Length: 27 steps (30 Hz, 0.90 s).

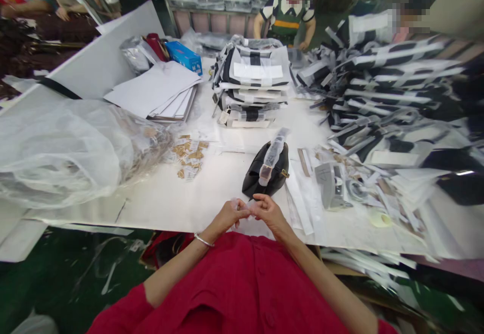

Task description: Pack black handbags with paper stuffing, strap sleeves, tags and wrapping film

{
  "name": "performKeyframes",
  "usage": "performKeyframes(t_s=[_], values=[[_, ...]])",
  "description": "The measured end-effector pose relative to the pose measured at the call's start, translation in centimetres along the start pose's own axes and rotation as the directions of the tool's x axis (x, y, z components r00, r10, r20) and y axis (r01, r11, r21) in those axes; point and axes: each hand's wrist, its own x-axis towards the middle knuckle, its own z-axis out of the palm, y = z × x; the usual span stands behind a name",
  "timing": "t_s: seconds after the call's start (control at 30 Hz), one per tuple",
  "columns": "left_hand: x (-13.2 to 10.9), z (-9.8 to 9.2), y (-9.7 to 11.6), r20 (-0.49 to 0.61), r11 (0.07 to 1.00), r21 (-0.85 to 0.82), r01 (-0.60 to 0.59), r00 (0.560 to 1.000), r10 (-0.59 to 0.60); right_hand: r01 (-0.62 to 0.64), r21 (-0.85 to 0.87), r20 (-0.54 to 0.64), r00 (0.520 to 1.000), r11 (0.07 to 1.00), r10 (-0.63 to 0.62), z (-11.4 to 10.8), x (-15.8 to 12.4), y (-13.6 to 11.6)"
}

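Note:
Both hands meet at the front edge of the white table, just below a black handbag point(251, 176). My left hand point(232, 214) is closed in a pinch on a small piece of clear plastic film point(242, 204). My right hand point(267, 210) pinches at the same film from the other side, its fingertips close to the bag's lower edge. The bag stands on the table with its handle point(275, 150) wrapped in clear film, and a gold-coloured fitting point(285, 173) shows on its right side.
Gold-coloured tags point(189, 155) lie left of the bag, beside a large plastic bag point(64, 147). Wrapped black bags point(253, 79) are stacked behind. On the right are a tape dispenser point(333, 186), paper strips point(300, 200) and more wrapped bags point(397, 81). A co-worker point(287, 13) is across the table.

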Motion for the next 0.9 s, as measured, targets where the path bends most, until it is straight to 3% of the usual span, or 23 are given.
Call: performKeyframes(t_s=[0.1,0.2,0.3,0.4,0.53,0.6,0.73,0.9], values=[[-0.8,-0.9,-0.1,-0.007,0.993,0.115,-0.016,1.000,0.017,0.012,-0.105,0.034,0.999,0.994,-0.009,1.2,0.2,0.6],[-1.2,-1.3,-0.3,-0.024,0.981,0.186,-0.046,0.998,0.051,0.067,-0.241,-0.043,0.996,0.968,-0.080,2.3,0.6,1.3],[-1.2,-1.5,-1.0,-0.036,0.953,0.275,-0.130,0.989,0.145,0.045,-0.320,-0.071,0.995,0.946,-0.072,2.8,1.0,2.0],[-1.1,-1.8,-1.7,-0.034,0.940,0.292,-0.178,0.980,0.196,-0.002,-0.240,-0.098,0.995,0.971,-0.022,2.2,1.4,2.8],[-0.8,-2.8,-2.5,-0.052,0.975,0.209,-0.082,0.994,0.094,-0.042,-0.083,-0.359,0.933,0.996,0.010,0.1,2.1,3.9],[-0.7,-3.4,-2.8,-0.055,0.981,0.188,-0.044,0.997,0.055,-0.046,-0.076,-0.433,0.901,0.996,0.009,-0.6,2.6,4.3],[-0.6,-4.4,-3.1,-0.056,0.984,0.177,-0.036,0.997,0.047,-0.053,-0.150,-0.421,0.907,0.987,-0.015,0.1,3.5,4.9],[-1.0,-5.0,-3.5,-0.057,0.985,0.162,-0.061,0.996,0.071,-0.122,-0.124,-0.327,0.942,0.985,0.075,2.3,4.3,5.3]])
